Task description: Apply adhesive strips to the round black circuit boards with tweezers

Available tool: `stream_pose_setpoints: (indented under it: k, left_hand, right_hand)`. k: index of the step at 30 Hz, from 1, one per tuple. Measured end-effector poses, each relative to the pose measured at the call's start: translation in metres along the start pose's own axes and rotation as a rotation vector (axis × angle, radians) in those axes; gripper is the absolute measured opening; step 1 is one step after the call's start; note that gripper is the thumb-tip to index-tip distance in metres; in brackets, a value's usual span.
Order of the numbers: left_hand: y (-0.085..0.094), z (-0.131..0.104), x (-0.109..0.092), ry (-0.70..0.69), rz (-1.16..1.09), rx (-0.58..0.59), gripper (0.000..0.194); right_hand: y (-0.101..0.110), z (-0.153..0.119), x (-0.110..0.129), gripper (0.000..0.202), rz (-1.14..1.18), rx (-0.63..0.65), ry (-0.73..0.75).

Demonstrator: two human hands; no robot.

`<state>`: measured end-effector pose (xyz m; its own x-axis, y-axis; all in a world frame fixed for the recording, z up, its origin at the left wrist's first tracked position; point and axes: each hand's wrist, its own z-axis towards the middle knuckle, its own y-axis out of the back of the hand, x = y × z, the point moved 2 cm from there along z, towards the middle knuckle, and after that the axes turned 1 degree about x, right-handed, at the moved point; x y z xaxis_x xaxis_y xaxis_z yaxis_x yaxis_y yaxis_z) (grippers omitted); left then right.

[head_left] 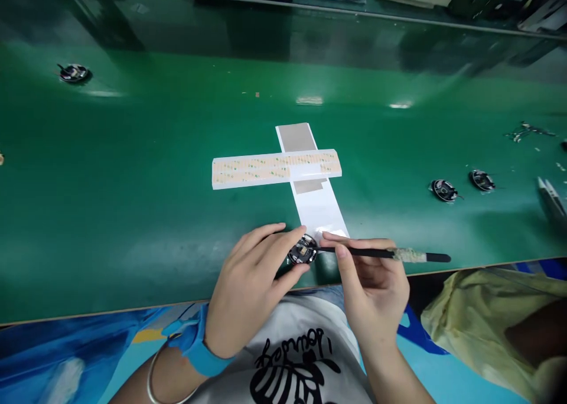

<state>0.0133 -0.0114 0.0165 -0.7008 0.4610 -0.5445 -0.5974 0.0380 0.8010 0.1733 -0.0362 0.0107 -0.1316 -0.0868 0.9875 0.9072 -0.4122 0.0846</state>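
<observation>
Black round module (303, 250) sits at the counter (133, 227)'s near edge. My left hand (252, 280), nearer, grips its rim between finger and thumb. My right hand (375, 289), to its right, pinches a slim black tool (372, 253), long axis crosswise, tip aimed left at the module; can't tell if touching. White strip (321, 211) just beyond.

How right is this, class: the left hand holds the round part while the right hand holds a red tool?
Wrong colour: the head view shows the right hand holding a mostly black tool while the left hand holds the round part.
</observation>
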Motion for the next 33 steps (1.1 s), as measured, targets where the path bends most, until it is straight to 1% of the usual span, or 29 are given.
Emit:
stream_pose_setpoints:
  k: [2, 5, 10, 15, 20, 27, 30, 33]
  left_hand:
    - [-0.0009, -0.0016, -0.0007, -0.011, 0.004, -0.035, 0.038]
    - [-0.0019, -0.0032, -0.0013, -0.018, 0.001, -0.053, 0.036]
    - [-0.0033, -0.0034, -0.0009, -0.019, -0.021, -0.059, 0.029]
    - [-0.0039, -0.0016, -0.0007, -0.017, -0.065, -0.058, 0.016]
    - [-0.004, -0.0005, -0.0005, -0.046, -0.042, -0.047, 0.008]
    - [-0.0038, -0.001, -0.0016, -0.095, 0.017, -0.029, 0.011]
    - [-0.0025, -0.0004, -0.0027, -0.119, 0.067, -0.018, 0.013]
    - [-0.0009, 0.0006, -0.0035, -0.146, 0.112, -0.023, 0.016]
  right_hand:
    - [-0.0011, -0.0004, -0.0002, 0.011, -0.007, -0.005, 0.006]
    - [-0.0024, -0.0003, -0.0009, 0.012, -0.001, 0.006, 0.013]
    - [-0.0032, -0.0003, -0.0027, 0.013, -0.017, 0.012, 0.014]
    - [-0.0017, -0.0006, -0.003, 0.014, -0.015, 0.008, 0.017]
    - [-0.0001, -0.0007, -0.0039, 0.013, -0.046, 0.033, 0.035]
    - [0.0025, -0.0012, -0.0085, 0.018, -0.062, 0.088, 0.056]
    - [0.0033, -0.0028, -0.0094, 0.021, -0.067, 0.085, 0.054]
    - [0.0036, -0.0041, -0.0078, 0.022, -0.071, 0.053, 0.068]
